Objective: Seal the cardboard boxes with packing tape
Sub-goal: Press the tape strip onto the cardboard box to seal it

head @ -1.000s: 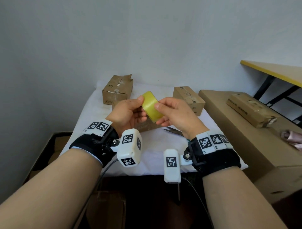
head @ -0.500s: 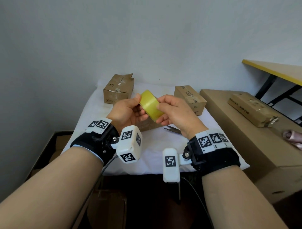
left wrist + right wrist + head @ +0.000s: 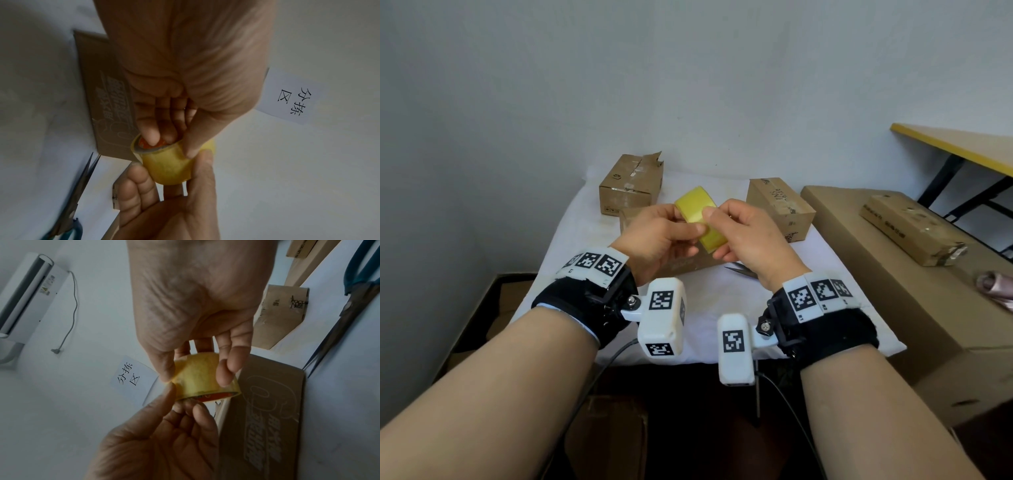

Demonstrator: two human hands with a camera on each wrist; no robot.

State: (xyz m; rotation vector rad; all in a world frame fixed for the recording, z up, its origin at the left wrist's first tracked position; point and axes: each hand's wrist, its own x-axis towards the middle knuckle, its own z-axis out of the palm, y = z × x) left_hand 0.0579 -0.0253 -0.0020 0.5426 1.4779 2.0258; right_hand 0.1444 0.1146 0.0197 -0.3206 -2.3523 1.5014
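Both hands hold a yellow roll of packing tape (image 3: 697, 214) in the air above the white-covered table (image 3: 698, 308). My left hand (image 3: 662, 236) has fingers tucked into the roll's orange core (image 3: 152, 145) and its thumb on the outer face. My right hand (image 3: 743, 233) pinches the tape roll (image 3: 197, 378) between thumb and fingers. Beneath the hands lies a flat printed cardboard box (image 3: 265, 415), mostly hidden in the head view. Two more cardboard boxes stand behind, one with a torn top (image 3: 631, 185) at the left and another (image 3: 779, 207) at the right.
Scissors (image 3: 739, 270) with teal handles (image 3: 362, 266) lie on the cloth right of the flat box. A big carton (image 3: 893, 274) beside the table carries a long box (image 3: 912, 228). A wooden desk (image 3: 959, 147) stands far right. A paper label (image 3: 131, 379) hangs on the wall.
The tape roll has turned a little between the hands, and my right thumb has shifted across its outer face. Both hands stay at the same spot above the table.
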